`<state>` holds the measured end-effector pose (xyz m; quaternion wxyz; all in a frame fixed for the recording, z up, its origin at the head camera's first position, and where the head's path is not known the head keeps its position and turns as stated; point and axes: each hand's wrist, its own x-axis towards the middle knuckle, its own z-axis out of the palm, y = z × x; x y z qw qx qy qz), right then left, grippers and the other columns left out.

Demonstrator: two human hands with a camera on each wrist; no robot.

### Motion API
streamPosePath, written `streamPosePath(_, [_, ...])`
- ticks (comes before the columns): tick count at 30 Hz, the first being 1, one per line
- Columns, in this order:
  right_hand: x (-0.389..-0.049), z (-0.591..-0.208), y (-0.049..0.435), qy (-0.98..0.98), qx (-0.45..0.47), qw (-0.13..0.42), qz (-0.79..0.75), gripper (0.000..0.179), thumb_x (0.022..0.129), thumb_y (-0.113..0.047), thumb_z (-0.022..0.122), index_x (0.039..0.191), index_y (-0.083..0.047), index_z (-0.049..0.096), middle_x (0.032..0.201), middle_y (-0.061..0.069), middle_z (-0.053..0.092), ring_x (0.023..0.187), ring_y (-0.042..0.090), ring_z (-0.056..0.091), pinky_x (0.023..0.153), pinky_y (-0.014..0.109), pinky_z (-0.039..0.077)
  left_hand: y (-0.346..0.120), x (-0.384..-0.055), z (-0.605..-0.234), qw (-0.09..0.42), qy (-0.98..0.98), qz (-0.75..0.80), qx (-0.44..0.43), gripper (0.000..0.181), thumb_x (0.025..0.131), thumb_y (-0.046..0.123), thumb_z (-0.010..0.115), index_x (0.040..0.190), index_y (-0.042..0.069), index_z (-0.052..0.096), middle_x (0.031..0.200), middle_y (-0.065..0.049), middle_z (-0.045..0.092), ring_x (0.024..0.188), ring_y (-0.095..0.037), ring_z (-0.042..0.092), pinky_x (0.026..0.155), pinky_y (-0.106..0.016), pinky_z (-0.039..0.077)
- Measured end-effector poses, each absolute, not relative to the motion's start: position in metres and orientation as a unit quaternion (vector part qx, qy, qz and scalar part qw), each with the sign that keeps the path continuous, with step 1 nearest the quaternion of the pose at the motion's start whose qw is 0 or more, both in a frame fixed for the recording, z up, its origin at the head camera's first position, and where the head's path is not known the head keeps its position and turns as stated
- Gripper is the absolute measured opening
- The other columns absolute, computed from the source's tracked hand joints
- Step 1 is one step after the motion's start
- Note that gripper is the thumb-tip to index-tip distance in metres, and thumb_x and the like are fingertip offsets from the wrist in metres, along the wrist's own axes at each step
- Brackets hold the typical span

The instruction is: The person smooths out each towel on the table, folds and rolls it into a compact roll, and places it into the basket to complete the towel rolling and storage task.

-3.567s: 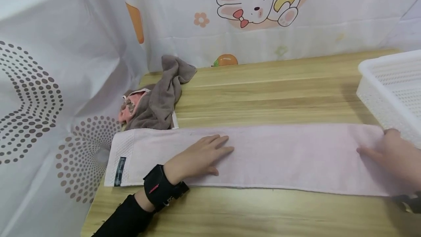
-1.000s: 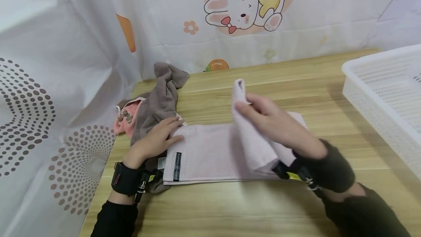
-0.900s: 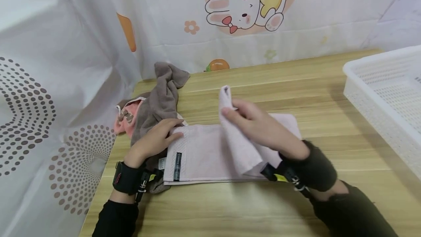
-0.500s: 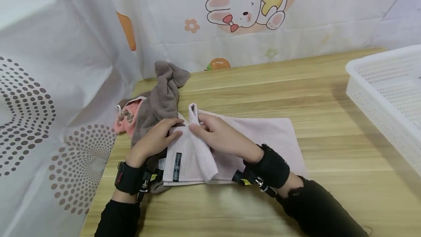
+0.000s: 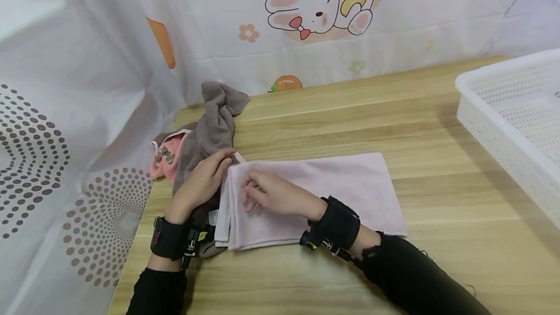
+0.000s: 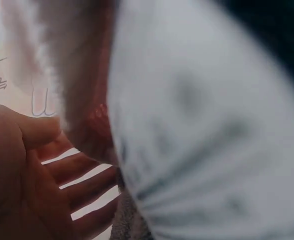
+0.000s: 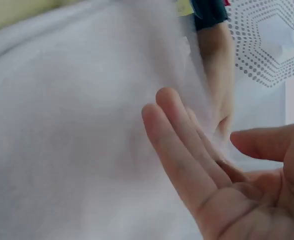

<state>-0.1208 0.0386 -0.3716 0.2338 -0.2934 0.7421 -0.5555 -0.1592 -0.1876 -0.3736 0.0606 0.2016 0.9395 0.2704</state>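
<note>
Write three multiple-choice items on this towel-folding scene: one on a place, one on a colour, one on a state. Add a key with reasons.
1. Where is the white basket?
A. right edge of the table
B. left edge
C. on the floor

2. What colour is the towel under the right hand?
A. green
B. pale pink
C. black

3. How does that towel lie?
A. rolled up
B. hanging
C. folded flat

Key: 1 A, it stands at the table's right side. 2 B, pale pink cloth in the head view. 3 C, layered edges show near the left hand.
</note>
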Motion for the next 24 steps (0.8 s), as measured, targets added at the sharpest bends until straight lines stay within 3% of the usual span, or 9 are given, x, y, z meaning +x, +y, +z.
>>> streamPosePath(3, [-0.119,-0.373,0.047,0.759,-0.309,0.230,-0.525,0.023,0.105,-0.005,0.040,0.123,0.005,0.050,0.105,0.015,0.069,0.086,0.021,0.071,0.075,0.027,0.055,-0.185,-0.160,-0.372,0.066,0.941,0.267,0.199,0.043,0.109,0.028,0.038,0.144,0.005,0.048,0.136,-0.016,0.057,0.125,-0.033,0.054,0.102,-0.053,0.042])
streamPosePath(6, [-0.116,-0.375,0.062,0.785,-0.316,0.208,-0.490,0.023,0.105,-0.009,0.045,0.123,0.002,0.053,0.101,0.011,0.069,0.082,0.014,0.068,0.075,0.024,0.051,-0.182,-0.160,-0.371,0.066,0.943,0.259,0.199,0.044,0.107,0.031,0.043,0.142,0.006,0.050,0.135,-0.014,0.058,0.124,-0.032,0.054,0.102,-0.052,0.042])
streamPosePath(10, [-0.108,-0.377,0.102,0.820,-0.311,0.170,-0.449,0.019,0.103,-0.011,0.051,0.116,0.000,0.058,0.094,0.008,0.068,0.077,0.007,0.064,0.074,0.024,0.051,-0.176,-0.161,-0.369,0.064,0.945,0.242,0.209,0.041,0.104,0.030,0.052,0.138,0.006,0.055,0.132,-0.014,0.060,0.119,-0.031,0.057,0.098,-0.049,0.046])
streamPosePath(16, [-0.097,-0.388,0.187,0.878,-0.254,0.100,-0.394,0.007,0.098,-0.012,0.060,0.096,-0.007,0.064,0.082,-0.001,0.064,0.071,0.005,0.058,0.068,0.026,0.051,-0.168,-0.162,-0.366,0.098,0.944,0.212,0.233,0.040,0.100,0.024,0.060,0.135,0.004,0.057,0.131,-0.016,0.059,0.119,-0.031,0.057,0.096,-0.048,0.048])
streamPosePath(19, [-0.091,-0.393,0.226,0.918,-0.195,0.080,-0.337,0.017,0.098,-0.020,0.062,0.083,-0.011,0.061,0.069,-0.004,0.054,0.062,0.007,0.049,0.057,0.027,0.043,-0.162,-0.164,-0.366,0.114,0.944,0.186,0.248,0.039,0.099,0.023,0.062,0.134,0.005,0.059,0.129,-0.014,0.062,0.118,-0.029,0.059,0.097,-0.047,0.049])
streamPosePath(24, [-0.079,-0.400,0.269,0.958,-0.096,0.137,-0.231,0.042,0.101,-0.042,0.054,0.069,-0.014,0.051,0.060,-0.005,0.040,0.054,0.011,0.037,0.052,0.028,0.030,-0.152,-0.168,-0.371,0.123,0.945,0.141,0.268,0.036,0.099,0.025,0.062,0.131,0.007,0.063,0.121,-0.011,0.069,0.108,-0.027,0.066,0.090,-0.044,0.052])
